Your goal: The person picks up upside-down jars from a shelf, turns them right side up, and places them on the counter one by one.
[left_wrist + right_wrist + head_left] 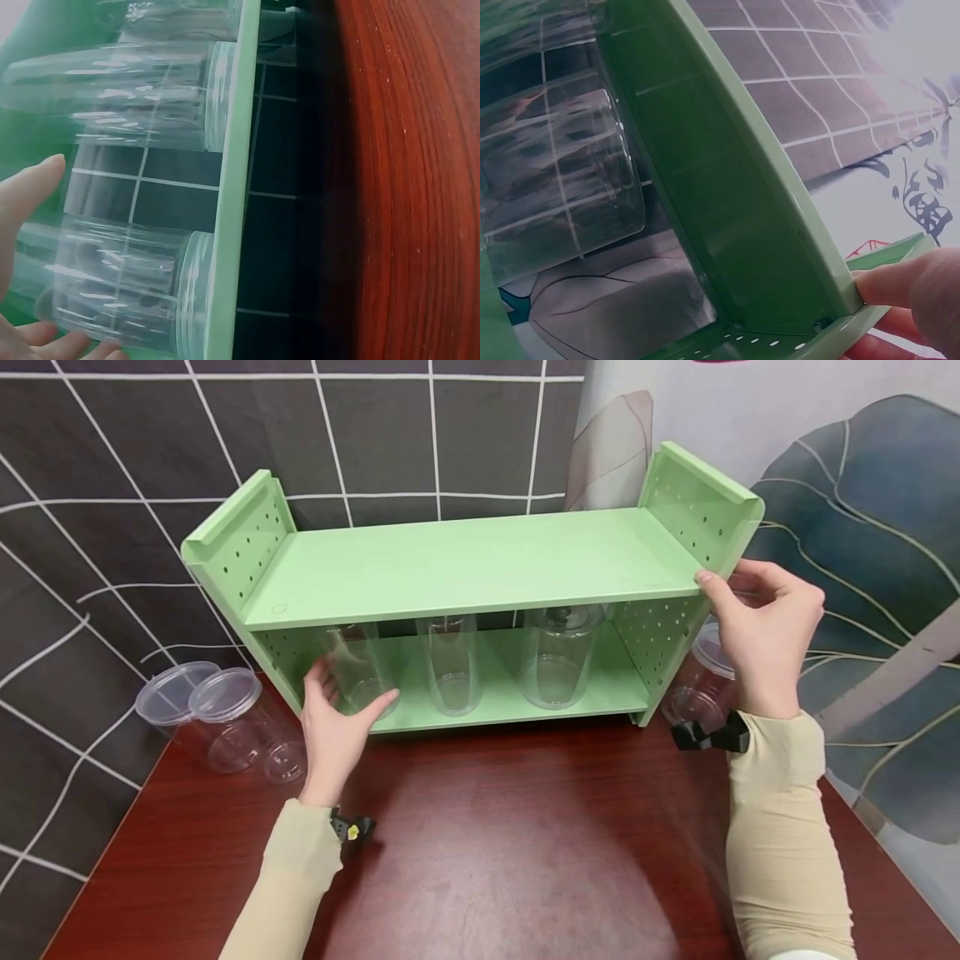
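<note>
A light green two-tier rack (465, 564) with perforated side panels stands on the table. On its lower tier are three clear plastic jars: a left jar (366, 668), a middle jar (453, 672) and a wider right jar (558, 664). My left hand (333, 735) reaches to the left jar, its fingers along the outer side and its thumb stretched out, apart from the jar in the left wrist view. With its thumb at the upper tier's front corner and fingers behind the side panel, my right hand (772, 631) grips the rack's right end (847, 300).
Left of the rack, clear jars with translucent lids (225, 693) stand close together. Another lidded jar (705, 672) is at the right, partly behind my right hand. A dark tiled wall (390, 443) rises behind the rack. The reddish-brown table (510, 843) extends in front.
</note>
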Action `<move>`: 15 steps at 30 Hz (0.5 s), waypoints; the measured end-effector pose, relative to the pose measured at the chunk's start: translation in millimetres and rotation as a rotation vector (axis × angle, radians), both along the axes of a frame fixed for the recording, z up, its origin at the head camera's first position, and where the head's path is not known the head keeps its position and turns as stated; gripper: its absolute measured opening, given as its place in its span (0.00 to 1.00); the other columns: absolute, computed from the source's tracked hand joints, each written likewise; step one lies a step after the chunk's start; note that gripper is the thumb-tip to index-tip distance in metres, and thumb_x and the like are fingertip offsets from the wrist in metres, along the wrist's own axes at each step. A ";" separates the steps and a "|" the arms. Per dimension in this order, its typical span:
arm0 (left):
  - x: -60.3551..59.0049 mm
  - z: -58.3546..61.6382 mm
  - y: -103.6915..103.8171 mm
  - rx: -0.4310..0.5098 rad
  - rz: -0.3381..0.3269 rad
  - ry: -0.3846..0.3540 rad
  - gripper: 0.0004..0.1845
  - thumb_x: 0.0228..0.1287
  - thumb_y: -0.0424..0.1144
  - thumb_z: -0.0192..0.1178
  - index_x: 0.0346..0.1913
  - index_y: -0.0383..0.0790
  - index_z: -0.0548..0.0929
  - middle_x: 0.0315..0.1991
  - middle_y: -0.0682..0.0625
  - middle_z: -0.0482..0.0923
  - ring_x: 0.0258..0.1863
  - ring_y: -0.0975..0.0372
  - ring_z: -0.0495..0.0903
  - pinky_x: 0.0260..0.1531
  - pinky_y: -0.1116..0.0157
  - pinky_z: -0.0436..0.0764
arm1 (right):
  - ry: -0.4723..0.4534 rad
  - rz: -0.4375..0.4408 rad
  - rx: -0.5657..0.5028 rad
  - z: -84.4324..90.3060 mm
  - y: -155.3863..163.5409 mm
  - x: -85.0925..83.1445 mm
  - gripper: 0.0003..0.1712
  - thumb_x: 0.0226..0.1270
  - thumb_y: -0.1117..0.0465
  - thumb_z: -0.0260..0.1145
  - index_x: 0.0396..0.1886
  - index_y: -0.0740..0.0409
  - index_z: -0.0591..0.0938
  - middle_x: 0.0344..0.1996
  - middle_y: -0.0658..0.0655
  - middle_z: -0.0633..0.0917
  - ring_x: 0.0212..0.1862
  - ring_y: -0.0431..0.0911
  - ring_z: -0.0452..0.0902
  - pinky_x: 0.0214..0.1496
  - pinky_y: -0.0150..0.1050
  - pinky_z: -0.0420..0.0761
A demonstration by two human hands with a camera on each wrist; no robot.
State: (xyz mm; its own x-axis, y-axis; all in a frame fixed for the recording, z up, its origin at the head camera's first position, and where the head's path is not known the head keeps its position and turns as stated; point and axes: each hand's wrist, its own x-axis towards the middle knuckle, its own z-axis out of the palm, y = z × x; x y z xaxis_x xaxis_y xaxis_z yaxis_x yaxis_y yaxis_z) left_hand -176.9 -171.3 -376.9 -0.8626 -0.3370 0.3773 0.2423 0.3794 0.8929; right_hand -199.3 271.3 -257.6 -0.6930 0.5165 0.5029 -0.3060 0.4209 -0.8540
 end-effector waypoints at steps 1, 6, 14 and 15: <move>-1.1 -0.3 0.9 0.004 0.005 -0.001 0.54 0.47 0.43 0.83 0.75 0.38 0.62 0.72 0.46 0.66 0.68 0.55 0.69 0.68 0.63 0.68 | 0.002 0.001 0.002 -0.3 0.0 -0.1 0.16 0.58 0.59 0.79 0.46 0.55 0.92 0.30 0.45 0.87 0.31 0.38 0.82 0.34 0.28 0.77; -7.2 -2.3 4.4 0.002 0.038 0.012 0.50 0.50 0.43 0.82 0.73 0.38 0.64 0.70 0.46 0.68 0.66 0.55 0.70 0.66 0.63 0.71 | 0.012 0.005 -0.002 -1.4 0.3 0.1 0.16 0.58 0.59 0.79 0.47 0.55 0.92 0.31 0.46 0.87 0.32 0.39 0.83 0.35 0.28 0.78; -12.1 -5.6 9.5 -0.054 0.090 0.044 0.42 0.59 0.37 0.75 0.73 0.33 0.64 0.67 0.40 0.69 0.64 0.49 0.71 0.66 0.55 0.72 | 0.001 0.002 -0.003 -1.4 0.0 0.2 0.16 0.59 0.59 0.78 0.48 0.55 0.91 0.31 0.46 0.87 0.33 0.39 0.82 0.35 0.28 0.78; -11.7 -5.8 10.0 -0.059 0.091 0.045 0.43 0.60 0.37 0.75 0.73 0.33 0.64 0.67 0.40 0.69 0.64 0.48 0.71 0.66 0.54 0.72 | 0.000 0.002 -0.001 -1.4 -0.3 0.2 0.16 0.59 0.59 0.78 0.48 0.55 0.91 0.31 0.46 0.87 0.32 0.38 0.82 0.35 0.28 0.78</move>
